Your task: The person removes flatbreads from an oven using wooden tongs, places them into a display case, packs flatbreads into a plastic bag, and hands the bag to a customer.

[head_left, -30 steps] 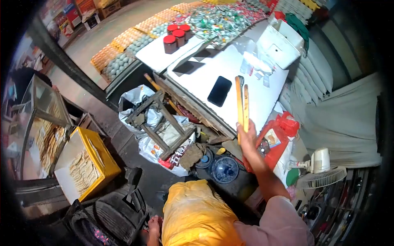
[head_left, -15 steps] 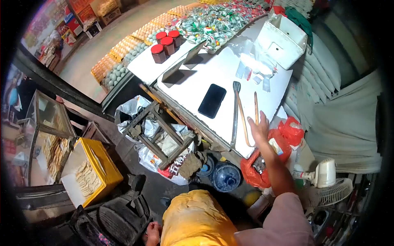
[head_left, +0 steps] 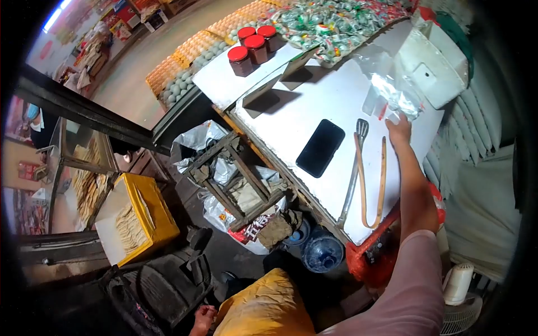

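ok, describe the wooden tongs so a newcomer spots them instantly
On the white tabletop, find the black smartphone. The wooden tongs lie to its right, overlapping a metal utensil. Unlike that grey utensil, they are tan and bent into a U.

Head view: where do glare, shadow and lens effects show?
Head view: bright glare washes out part of the clear plastic by the right hand; head view: a dark shadow lies beside a small upright panel on the white tabletop; head view: rounded black corners suggest a wide-angle lens.
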Demonstrator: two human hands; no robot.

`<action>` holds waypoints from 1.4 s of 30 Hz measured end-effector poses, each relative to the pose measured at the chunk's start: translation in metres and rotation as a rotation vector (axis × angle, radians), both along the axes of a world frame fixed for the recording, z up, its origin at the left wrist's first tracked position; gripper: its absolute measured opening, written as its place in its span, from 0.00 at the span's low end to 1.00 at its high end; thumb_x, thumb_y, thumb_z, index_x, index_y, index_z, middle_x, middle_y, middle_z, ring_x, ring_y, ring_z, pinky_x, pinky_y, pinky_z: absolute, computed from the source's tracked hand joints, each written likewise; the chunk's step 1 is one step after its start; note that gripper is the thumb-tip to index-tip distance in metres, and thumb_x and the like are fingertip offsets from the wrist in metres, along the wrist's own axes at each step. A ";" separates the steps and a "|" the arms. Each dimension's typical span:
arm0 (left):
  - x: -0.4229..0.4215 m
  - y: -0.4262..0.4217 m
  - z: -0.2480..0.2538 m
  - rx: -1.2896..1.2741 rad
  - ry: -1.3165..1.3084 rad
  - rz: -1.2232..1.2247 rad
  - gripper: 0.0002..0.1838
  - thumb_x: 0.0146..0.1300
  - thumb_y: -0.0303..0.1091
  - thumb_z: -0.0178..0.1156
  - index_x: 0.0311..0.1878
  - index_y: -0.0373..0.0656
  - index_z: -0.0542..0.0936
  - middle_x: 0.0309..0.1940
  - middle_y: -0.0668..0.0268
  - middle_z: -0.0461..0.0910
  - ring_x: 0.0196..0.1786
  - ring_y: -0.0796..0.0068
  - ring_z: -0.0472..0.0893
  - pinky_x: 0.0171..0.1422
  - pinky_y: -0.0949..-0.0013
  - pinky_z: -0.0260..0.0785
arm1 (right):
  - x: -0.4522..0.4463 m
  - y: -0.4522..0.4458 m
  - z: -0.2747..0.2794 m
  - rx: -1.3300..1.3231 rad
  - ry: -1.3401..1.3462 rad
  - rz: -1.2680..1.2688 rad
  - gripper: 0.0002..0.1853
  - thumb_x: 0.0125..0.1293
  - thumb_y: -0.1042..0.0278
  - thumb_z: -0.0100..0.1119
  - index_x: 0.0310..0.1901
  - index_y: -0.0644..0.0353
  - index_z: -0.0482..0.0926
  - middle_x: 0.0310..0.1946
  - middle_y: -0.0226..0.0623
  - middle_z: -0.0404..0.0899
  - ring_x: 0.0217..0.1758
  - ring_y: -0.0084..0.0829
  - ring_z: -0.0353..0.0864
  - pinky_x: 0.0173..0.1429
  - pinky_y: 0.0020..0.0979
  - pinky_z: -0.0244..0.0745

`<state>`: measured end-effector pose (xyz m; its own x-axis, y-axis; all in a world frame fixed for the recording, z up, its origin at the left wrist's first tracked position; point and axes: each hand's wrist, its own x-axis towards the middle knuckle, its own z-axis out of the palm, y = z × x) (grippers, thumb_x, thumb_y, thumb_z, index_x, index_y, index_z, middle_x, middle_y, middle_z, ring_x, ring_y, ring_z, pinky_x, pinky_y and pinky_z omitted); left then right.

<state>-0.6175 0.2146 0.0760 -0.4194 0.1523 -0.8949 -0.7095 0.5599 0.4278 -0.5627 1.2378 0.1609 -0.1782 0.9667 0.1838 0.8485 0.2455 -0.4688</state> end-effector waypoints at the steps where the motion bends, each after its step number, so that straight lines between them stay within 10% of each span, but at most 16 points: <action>1: 0.006 0.022 0.024 0.115 0.084 0.106 0.14 0.72 0.43 0.62 0.39 0.41 0.77 0.27 0.69 0.73 0.29 0.71 0.72 0.35 0.68 0.66 | 0.001 0.008 -0.008 0.057 -0.084 0.068 0.23 0.60 0.58 0.68 0.55 0.58 0.78 0.51 0.56 0.78 0.56 0.55 0.77 0.60 0.47 0.72; 4: -0.004 -0.030 -0.010 -0.015 -0.299 0.506 0.15 0.73 0.45 0.61 0.40 0.41 0.77 0.26 0.67 0.74 0.28 0.72 0.72 0.34 0.66 0.67 | -0.001 0.028 -0.018 0.134 -0.125 0.194 0.12 0.62 0.63 0.64 0.43 0.60 0.81 0.39 0.51 0.83 0.46 0.55 0.81 0.52 0.46 0.75; 8: -0.008 0.097 0.094 -0.280 0.126 -0.119 0.16 0.71 0.49 0.62 0.45 0.46 0.82 0.28 0.71 0.80 0.25 0.81 0.73 0.27 0.73 0.66 | -0.044 -0.029 0.043 0.053 0.319 0.222 0.08 0.68 0.66 0.58 0.39 0.62 0.81 0.26 0.41 0.81 0.30 0.37 0.81 0.39 0.36 0.74; 13: 0.008 0.019 -0.020 -0.040 0.177 -0.023 0.11 0.76 0.36 0.58 0.49 0.37 0.77 0.37 0.63 0.82 0.39 0.70 0.81 0.46 0.60 0.76 | -0.083 -0.157 0.061 -0.277 0.351 0.477 0.09 0.71 0.67 0.55 0.44 0.62 0.81 0.33 0.45 0.82 0.39 0.37 0.83 0.47 0.35 0.77; 16: -0.017 0.096 0.053 -0.110 0.046 0.015 0.09 0.75 0.34 0.58 0.48 0.38 0.77 0.38 0.65 0.80 0.40 0.72 0.79 0.47 0.61 0.75 | -0.089 -0.203 0.091 -0.448 0.271 0.616 0.16 0.67 0.63 0.64 0.53 0.60 0.80 0.43 0.48 0.82 0.50 0.43 0.83 0.57 0.37 0.76; 19: -0.012 0.107 0.064 -0.030 0.033 0.106 0.07 0.75 0.33 0.59 0.46 0.39 0.77 0.40 0.67 0.79 0.39 0.75 0.76 0.46 0.64 0.73 | -0.079 -0.194 0.096 0.224 0.148 0.305 0.27 0.63 0.61 0.67 0.61 0.62 0.73 0.60 0.52 0.75 0.65 0.48 0.73 0.65 0.42 0.70; 22: -0.018 0.112 0.061 -0.024 0.044 0.116 0.08 0.75 0.34 0.59 0.47 0.39 0.77 0.38 0.68 0.79 0.37 0.76 0.75 0.45 0.67 0.71 | -0.065 -0.176 0.078 -0.193 -0.248 0.067 0.21 0.64 0.61 0.65 0.56 0.59 0.78 0.54 0.49 0.79 0.61 0.46 0.77 0.62 0.43 0.72; 26: -0.025 0.116 0.058 -0.055 0.085 0.021 0.12 0.75 0.39 0.60 0.49 0.39 0.79 0.35 0.70 0.80 0.37 0.78 0.76 0.46 0.68 0.71 | -0.058 -0.171 0.069 -0.302 -0.051 0.035 0.13 0.65 0.63 0.62 0.49 0.57 0.81 0.47 0.44 0.81 0.55 0.43 0.80 0.59 0.43 0.74; 29: -0.045 0.141 0.061 0.068 0.163 0.059 0.14 0.75 0.43 0.60 0.50 0.41 0.79 0.39 0.71 0.81 0.43 0.78 0.78 0.51 0.68 0.73 | -0.058 -0.192 0.079 0.127 0.326 0.309 0.05 0.68 0.71 0.55 0.41 0.60 0.80 0.41 0.43 0.81 0.47 0.46 0.80 0.53 0.40 0.74; 35: -0.117 0.297 0.132 0.475 0.009 0.003 0.22 0.75 0.50 0.56 0.62 0.45 0.76 0.53 0.67 0.80 0.55 0.73 0.80 0.56 0.68 0.70 | -0.092 -0.313 0.126 0.671 0.032 0.981 0.03 0.65 0.73 0.58 0.33 0.60 0.78 0.47 0.47 0.81 0.54 0.42 0.80 0.57 0.45 0.74; 42: -0.144 0.478 0.158 0.706 -0.012 -0.074 0.36 0.71 0.51 0.60 0.73 0.41 0.62 0.68 0.58 0.71 0.68 0.63 0.72 0.66 0.61 0.68 | -0.084 -0.384 0.087 0.479 -0.009 1.196 0.04 0.58 0.74 0.62 0.35 0.62 0.81 0.53 0.46 0.80 0.57 0.44 0.79 0.65 0.47 0.69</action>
